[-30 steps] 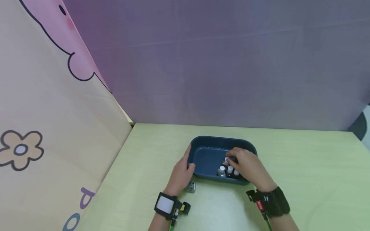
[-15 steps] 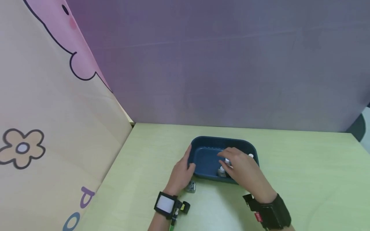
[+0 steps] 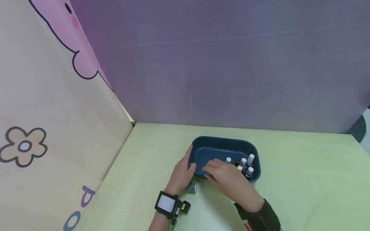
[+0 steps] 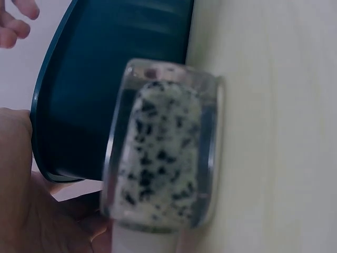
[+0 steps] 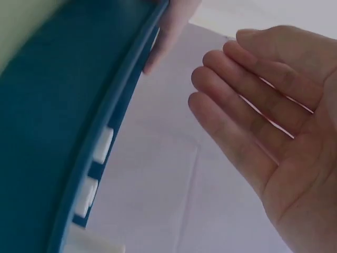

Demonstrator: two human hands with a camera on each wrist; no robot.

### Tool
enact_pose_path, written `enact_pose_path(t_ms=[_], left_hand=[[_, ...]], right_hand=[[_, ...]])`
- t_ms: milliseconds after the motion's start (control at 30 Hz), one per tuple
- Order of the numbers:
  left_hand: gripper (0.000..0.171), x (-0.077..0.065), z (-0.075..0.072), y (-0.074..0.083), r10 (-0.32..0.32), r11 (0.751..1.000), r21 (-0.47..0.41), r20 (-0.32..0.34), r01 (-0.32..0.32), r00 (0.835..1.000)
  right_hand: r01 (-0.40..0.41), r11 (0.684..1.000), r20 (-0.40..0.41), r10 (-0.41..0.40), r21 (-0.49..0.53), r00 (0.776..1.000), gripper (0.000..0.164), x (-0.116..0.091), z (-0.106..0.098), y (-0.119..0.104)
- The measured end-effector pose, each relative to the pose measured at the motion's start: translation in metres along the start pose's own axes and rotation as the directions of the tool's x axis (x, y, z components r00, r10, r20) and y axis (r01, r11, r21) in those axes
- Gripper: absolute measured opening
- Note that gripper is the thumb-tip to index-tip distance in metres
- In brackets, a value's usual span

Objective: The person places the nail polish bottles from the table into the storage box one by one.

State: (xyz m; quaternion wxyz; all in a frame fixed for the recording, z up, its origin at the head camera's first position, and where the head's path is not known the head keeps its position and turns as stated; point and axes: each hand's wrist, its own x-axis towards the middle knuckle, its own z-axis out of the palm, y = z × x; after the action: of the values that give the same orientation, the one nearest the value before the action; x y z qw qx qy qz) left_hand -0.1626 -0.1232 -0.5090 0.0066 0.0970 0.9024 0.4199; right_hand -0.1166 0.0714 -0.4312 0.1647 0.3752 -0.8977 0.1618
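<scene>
A dark blue tray (image 3: 222, 140) stands on the table. At its left end my left hand (image 3: 180, 175) grips the corner, fingers along the outer wall and thumb at the near side. Nail polish bottles with white caps (image 3: 251, 158) stand in the tray's right part, some behind my right hand (image 3: 228, 179). That hand reaches over the near rim, fingers gently bent; the right wrist view shows its palm (image 5: 305, 163) with nothing in it. One more nail polish bottle (image 4: 160, 153), clear with black-and-white speckles, lies on the table beside my left hand.
A pale green-yellow table (image 3: 303, 166) carries everything. Behind it rises a grey-purple backdrop (image 3: 219, 70), and a printed cloth panel (image 3: 66, 122) stands along the left. Both wrists wear straps with cameras.
My right hand has moved from the bottles at the tray's right toward the near middle, uncovering several upright bottles on the right. The left hand keeps its place at the tray.
</scene>
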Motion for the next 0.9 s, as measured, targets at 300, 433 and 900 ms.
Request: enact_pose_path(t_ms=[300, 433, 900], left_hand=[[0.073, -0.001, -0.001, 0.001, -0.010, 1.000, -0.010, 0.000, 0.010, 1.000], [0.073, 0.000, -0.002, 0.002, -0.001, 1.000, 0.000, -0.007, 0.001, 1.000], [0.073, 0.000, -0.003, 0.001, -0.010, 1.000, -0.006, 0.007, 0.010, 1.000]], right_hand=[[0.049, 0.996, 0.174, -0.060, 0.070, 0.983, 0.011, 0.004, 0.017, -0.018], [0.049, 0.993, 0.255, -0.074, 0.103, 0.964, 0.012, 0.004, 0.024, -0.023], [0.054, 0.991, 0.384, -0.096, 0.120, 0.918, 0.034, 0.001, 0.041, -0.025]])
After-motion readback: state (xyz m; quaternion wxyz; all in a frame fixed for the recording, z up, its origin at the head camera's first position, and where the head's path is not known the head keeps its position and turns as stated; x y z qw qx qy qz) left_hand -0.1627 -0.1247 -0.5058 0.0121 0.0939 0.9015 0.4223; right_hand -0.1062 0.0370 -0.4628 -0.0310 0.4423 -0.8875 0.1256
